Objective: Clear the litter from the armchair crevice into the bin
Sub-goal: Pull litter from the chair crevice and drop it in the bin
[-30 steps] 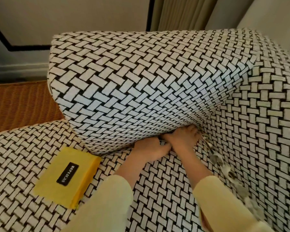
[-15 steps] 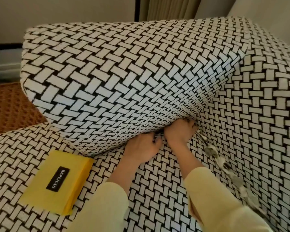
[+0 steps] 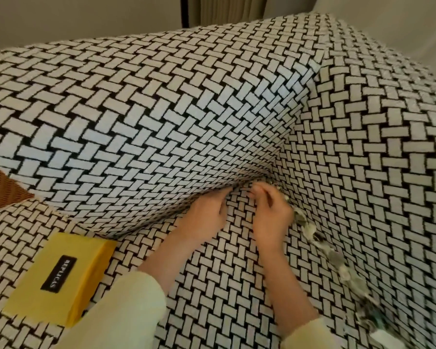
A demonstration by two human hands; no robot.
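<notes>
Scraps of crumpled grey-white litter [image 3: 310,227] lie strung along the crevice [image 3: 271,176] where the armchair's seat [image 3: 224,285] meets its upright side panel [image 3: 375,172]. The line of scraps runs from the inner corner down toward the lower right edge of the view. Seat, side panel and the big bulging cushion [image 3: 161,122] above the hands are all covered in the same black-and-white basket-weave fabric.

The left hand [image 3: 207,217] rests on the seat. Its fingers are nearly straight and reach forward, with the tips touching the cushion's lower edge; it holds nothing that shows. The right hand [image 3: 269,215] lies just beside it, close against the top of the litter line, with its fingers [image 3: 258,191] bent inward near the corner. The view is blurred there, so I cannot tell whether they pinch a scrap or only curl over the fabric. The two hands are near each other but apart, with a strip of seat showing between them. Both arms wear pale yellow sleeves [image 3: 126,318].

A flat yellow rectangular box [image 3: 61,280] with a black label reading "REPLICAS" lies on the seat at lower left, well apart from the hands. A patch of brown wicker [image 3: 0,190] shows at the left edge, behind the chair.
</notes>
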